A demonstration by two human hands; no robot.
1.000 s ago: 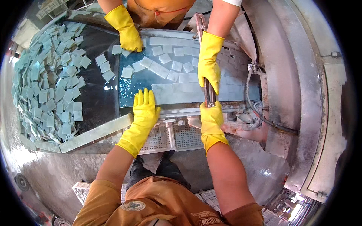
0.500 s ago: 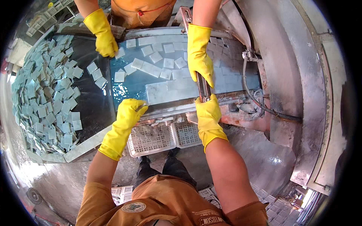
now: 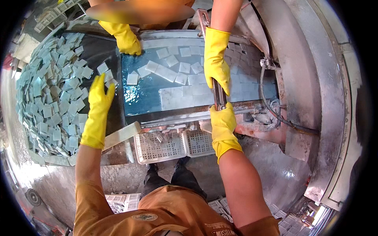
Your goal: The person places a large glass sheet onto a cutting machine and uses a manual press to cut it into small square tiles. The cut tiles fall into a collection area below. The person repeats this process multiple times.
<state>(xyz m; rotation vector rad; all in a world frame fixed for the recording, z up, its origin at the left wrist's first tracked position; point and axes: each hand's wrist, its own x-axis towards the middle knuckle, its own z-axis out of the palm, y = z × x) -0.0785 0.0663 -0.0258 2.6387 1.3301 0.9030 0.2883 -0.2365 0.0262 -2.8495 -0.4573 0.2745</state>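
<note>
The left hand point(image 3: 99, 98) is spread open beside loose pale tiles point(image 3: 102, 68) — contact hard to judge — while the right hand point(image 3: 223, 122) grips a metal bar point(image 3: 216, 94).

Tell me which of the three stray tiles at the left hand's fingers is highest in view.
The top tile: it lies just past the fingertips of the left hand, while the other two tiles sit lower right, toward its thumb.

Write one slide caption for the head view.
Yellow-gloved right hand holding the near end of a metal bar, left hand open beside a heap of pale square tiles.
</note>
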